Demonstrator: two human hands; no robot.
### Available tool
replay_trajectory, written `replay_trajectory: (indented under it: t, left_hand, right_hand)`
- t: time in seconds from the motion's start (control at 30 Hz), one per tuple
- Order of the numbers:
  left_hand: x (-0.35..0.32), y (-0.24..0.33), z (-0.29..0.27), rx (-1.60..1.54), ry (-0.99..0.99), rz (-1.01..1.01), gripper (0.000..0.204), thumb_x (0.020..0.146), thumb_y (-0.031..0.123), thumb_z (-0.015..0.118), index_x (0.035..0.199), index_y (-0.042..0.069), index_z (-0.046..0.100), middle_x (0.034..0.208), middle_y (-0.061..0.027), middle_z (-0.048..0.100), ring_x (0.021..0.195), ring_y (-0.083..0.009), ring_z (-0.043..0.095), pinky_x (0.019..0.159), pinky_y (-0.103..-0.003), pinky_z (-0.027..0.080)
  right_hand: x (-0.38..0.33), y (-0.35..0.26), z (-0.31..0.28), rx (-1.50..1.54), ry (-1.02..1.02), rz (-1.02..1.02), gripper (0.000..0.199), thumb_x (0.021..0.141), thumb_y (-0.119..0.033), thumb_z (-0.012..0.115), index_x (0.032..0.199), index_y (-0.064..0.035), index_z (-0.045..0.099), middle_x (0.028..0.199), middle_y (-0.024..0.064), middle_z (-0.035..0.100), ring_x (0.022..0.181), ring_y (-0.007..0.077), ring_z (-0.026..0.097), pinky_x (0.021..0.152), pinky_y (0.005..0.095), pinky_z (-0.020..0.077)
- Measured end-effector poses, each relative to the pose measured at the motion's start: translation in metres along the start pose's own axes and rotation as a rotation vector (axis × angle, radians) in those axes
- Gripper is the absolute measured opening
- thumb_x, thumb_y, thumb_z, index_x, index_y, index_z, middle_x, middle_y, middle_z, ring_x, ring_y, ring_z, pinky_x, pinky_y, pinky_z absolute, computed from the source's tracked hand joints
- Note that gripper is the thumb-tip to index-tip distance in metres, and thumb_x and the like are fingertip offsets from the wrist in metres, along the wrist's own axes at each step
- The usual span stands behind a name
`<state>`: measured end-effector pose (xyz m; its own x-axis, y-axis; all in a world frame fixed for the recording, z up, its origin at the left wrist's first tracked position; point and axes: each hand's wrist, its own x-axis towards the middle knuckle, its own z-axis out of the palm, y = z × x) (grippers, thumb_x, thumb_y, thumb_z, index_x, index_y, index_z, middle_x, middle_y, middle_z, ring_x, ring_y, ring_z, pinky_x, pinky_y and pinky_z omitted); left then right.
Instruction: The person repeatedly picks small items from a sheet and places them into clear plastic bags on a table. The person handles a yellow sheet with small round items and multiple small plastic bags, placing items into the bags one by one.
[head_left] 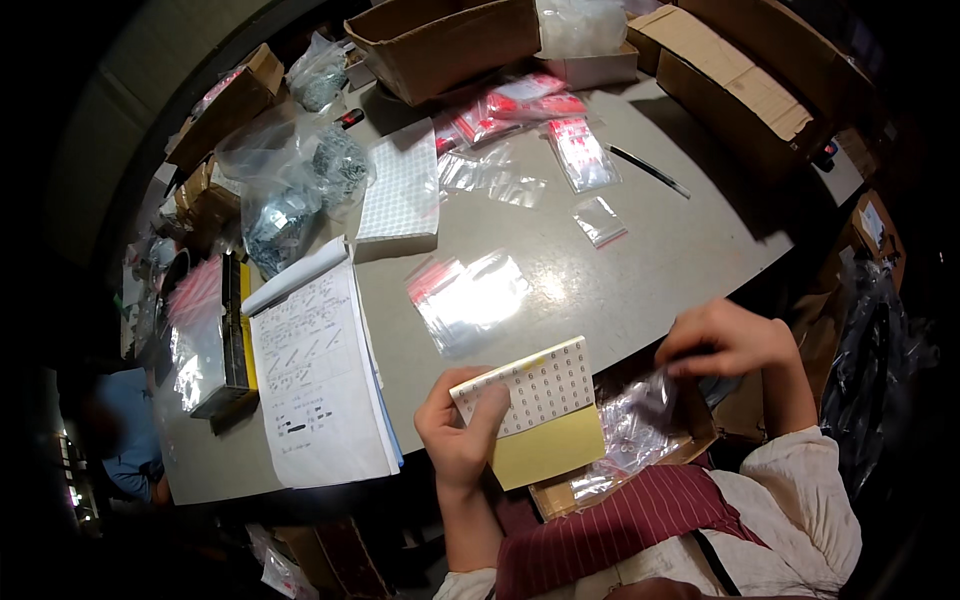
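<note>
My left hand grips a pad of label sheets, thumb on top. Its upper part carries rows of small white printed labels, and its lower part is bare yellow backing. To the right, my right hand is closed, fingertips pinched together above an open cardboard box in front of me. Clear plastic bags fill that box. Blurred clear plastic lies just under my right fingertips; whether they hold it is hard to make out. Just beyond the label pad, clear zip bags with red edges lie on the table.
Left of the pad lie a clipboard with handwritten sheets and a black-and-yellow box. Farther back are bags of metal parts, a white label stack, red-and-clear packets, a pen and cardboard boxes.
</note>
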<state>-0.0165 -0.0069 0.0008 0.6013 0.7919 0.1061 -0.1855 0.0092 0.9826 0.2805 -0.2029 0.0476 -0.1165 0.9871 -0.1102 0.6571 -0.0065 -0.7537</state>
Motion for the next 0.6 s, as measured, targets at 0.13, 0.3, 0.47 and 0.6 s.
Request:
replay_trajectory:
  t: [0.13, 0.3, 0.47, 0.6]
  left_hand:
    - [0.001, 0.002, 0.002, 0.022, -0.008, -0.028, 0.013, 0.090, 0.003, 0.073, 0.099, -0.006, 0.069, 0.085, -0.0048, 0.070, 0.079, -0.0086, 0.062, 0.072, -0.025, 0.050]
    - [0.003, 0.000, 0.008, 0.218, -0.013, 0.025, 0.009, 0.090, 0.004, 0.075, 0.091, -0.004, 0.071, 0.081, -0.0057, 0.073, 0.075, -0.0079, 0.063, 0.068, -0.025, 0.050]
    - [0.004, 0.004, 0.014, 0.251, 0.061, 0.050, 0.019, 0.090, 0.007, 0.076, 0.079, 0.000, 0.062, 0.073, 0.0033, 0.060, 0.069, -0.0040, 0.049, 0.062, -0.022, 0.039]
    - [0.004, -0.003, 0.010, 0.324, 0.058, 0.088, 0.017, 0.093, 0.012, 0.076, 0.088, -0.004, 0.070, 0.073, -0.0066, 0.070, 0.068, -0.0083, 0.060, 0.061, -0.027, 0.048]
  right_hand:
    - [0.010, -0.020, 0.006, -0.178, -0.027, -0.044, 0.028, 0.091, -0.019, 0.072, 0.115, -0.0045, 0.069, 0.103, 0.0151, 0.071, 0.094, 0.0350, 0.069, 0.080, 0.0418, 0.0548]
    - [0.052, -0.039, 0.015, -0.178, 0.403, -0.243, 0.030, 0.086, -0.008, 0.071, 0.115, -0.0050, 0.063, 0.105, 0.0144, 0.066, 0.100, 0.0365, 0.064, 0.084, 0.0441, 0.0526]
    - [0.095, -0.046, 0.040, -0.501, 0.512, -0.447, 0.035, 0.068, -0.007, 0.072, 0.098, -0.0044, 0.056, 0.096, 0.0121, 0.058, 0.088, 0.0328, 0.059, 0.079, 0.0415, 0.0501]
    - [0.101, -0.043, 0.051, -0.560, 0.529, -0.387, 0.034, 0.070, -0.010, 0.070, 0.102, -0.0035, 0.058, 0.097, 0.0119, 0.058, 0.089, 0.0323, 0.060, 0.080, 0.0401, 0.0511]
